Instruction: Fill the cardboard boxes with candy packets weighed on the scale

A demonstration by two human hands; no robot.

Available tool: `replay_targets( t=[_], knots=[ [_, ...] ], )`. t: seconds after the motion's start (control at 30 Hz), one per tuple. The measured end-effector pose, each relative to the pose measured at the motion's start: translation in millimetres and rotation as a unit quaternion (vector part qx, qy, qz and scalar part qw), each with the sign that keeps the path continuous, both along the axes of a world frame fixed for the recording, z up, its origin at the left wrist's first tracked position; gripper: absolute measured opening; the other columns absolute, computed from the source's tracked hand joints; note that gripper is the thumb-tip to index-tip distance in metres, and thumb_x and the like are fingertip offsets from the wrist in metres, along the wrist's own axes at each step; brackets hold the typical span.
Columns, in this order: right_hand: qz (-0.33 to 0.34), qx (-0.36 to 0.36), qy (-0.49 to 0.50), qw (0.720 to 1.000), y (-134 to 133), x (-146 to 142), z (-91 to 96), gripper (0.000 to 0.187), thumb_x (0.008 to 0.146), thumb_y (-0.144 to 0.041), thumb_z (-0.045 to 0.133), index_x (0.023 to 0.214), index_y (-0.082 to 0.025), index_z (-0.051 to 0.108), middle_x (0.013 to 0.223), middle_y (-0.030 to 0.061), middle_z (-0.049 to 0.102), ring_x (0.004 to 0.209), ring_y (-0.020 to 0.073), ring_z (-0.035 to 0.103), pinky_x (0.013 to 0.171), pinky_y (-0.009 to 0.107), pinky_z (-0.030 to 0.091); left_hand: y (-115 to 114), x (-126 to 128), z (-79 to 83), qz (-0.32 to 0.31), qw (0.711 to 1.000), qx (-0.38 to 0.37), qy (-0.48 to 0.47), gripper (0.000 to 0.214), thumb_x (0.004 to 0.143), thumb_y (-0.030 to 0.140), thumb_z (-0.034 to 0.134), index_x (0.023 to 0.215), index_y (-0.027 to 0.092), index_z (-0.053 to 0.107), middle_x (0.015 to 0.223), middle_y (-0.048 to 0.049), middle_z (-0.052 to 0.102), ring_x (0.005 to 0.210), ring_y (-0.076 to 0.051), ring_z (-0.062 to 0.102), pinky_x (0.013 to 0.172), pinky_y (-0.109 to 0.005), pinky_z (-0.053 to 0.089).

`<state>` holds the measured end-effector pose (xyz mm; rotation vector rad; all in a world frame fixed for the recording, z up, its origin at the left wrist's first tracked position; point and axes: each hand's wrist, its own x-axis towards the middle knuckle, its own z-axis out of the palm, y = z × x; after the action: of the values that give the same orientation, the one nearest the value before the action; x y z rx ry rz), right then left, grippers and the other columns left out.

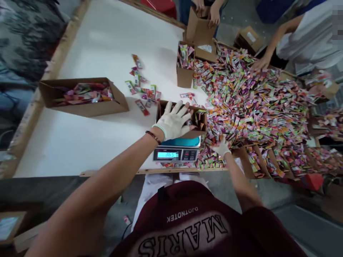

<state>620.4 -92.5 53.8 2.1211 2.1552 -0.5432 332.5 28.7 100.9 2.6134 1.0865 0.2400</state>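
Observation:
My left hand [174,120], in a white glove with bare fingertips, lies with fingers spread over the top of a cardboard box [194,133]. Small colourful packets show inside that box beside my fingers. The box rests on a digital scale [175,154] with a blue platform and a lit display, its digits partly blurred. To the right of the scale, my similarly gloved right hand [222,147] touches the edge of a large heap of small packets [257,103]. Its fingers are apart, and no packet is visibly held.
A long box of packets [88,108] stands on the white table [66,142] at left. Loose packets [143,91] lie mid-table. Another filled box [184,76] stands beyond the scale. Co-workers' hands [213,16] handle an opened box; another person's hand [261,63] touches the heap. More filled boxes line the front right.

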Motion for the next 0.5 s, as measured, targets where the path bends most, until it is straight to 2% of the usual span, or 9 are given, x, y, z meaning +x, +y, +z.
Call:
replay_targets(
  t=[0.07,0.13,0.23,0.3,0.4,0.5],
  knots=[
    [-0.068,-0.043,-0.001,0.997,-6,-4,-15.0,0.031,0.088,-0.045,0.071,0.11,-0.024,0.066,0.115,0.0126,0.07,0.086,0.0223,0.068,0.086,0.04,0.052,3,3,-12.6,0.007,1.0,-0.006,0.02,0.078,0.095,0.062,0.057,0.156,0.015,0.046,0.17,-0.0196,0.03,0.159,-0.046,0.017,0.127,-0.071,0.007],
    [-0.135,-0.079,0.006,0.988,-4,-5,-27.6,0.026,0.092,-0.042,0.069,0.11,-0.024,0.069,0.122,0.013,0.067,0.087,0.0206,0.069,0.088,0.04,0.052,-2,0,-21.5,0.001,1.0,-0.006,0.023,0.088,0.092,0.066,0.059,0.16,0.014,0.04,0.172,-0.0207,0.024,0.16,-0.047,0.012,0.127,-0.071,0.003],
    [-0.184,-0.085,0.019,0.979,11,9,-39.0,0.03,0.1,-0.045,0.063,0.115,-0.02,0.068,0.121,0.0101,0.068,0.095,0.0188,0.068,0.091,0.04,0.054,-14,-6,-23.8,0.001,1.0,0.005,-0.004,0.098,0.09,0.068,0.058,0.164,0.011,0.029,0.171,-0.0219,0.026,0.16,-0.047,0.013,0.127,-0.07,0.002],
    [-0.216,-0.082,0.02,0.973,23,30,-36.8,0.029,0.1,-0.039,0.063,0.115,-0.016,0.069,0.112,0.0094,0.071,0.098,0.0196,0.068,0.091,0.038,0.055,-19,-9,-19.5,0.005,0.999,0.015,-0.044,0.1,0.091,0.07,0.056,0.165,0.01,0.026,0.169,-0.0221,0.032,0.159,-0.045,0.021,0.128,-0.068,0.006],
    [-0.25,-0.069,0.029,0.965,37,70,-9.3,0.021,0.088,-0.017,0.061,0.102,-0.011,0.075,0.09,0.0112,0.074,0.091,0.0231,0.069,0.086,0.032,0.054,-20,-18,-11.2,0.022,0.99,0.05,-0.131,0.09,0.093,0.071,0.051,0.164,0.018,0.033,0.164,-0.0176,0.043,0.153,-0.038,0.037,0.129,-0.059,0.017],
    [-0.237,-0.034,0.065,0.969,46,92,42.5,0.033,0.079,-0.015,0.054,0.1,-0.011,0.078,0.078,0.0058,0.072,0.08,0.0219,0.069,0.076,0.028,0.055,-12,-31,-9.3,0.079,0.973,0.075,-0.203,0.078,0.096,0.069,0.045,0.159,0.024,0.043,0.159,-0.0129,0.052,0.15,-0.036,0.042,0.128,-0.057,0.021]
  ],
)
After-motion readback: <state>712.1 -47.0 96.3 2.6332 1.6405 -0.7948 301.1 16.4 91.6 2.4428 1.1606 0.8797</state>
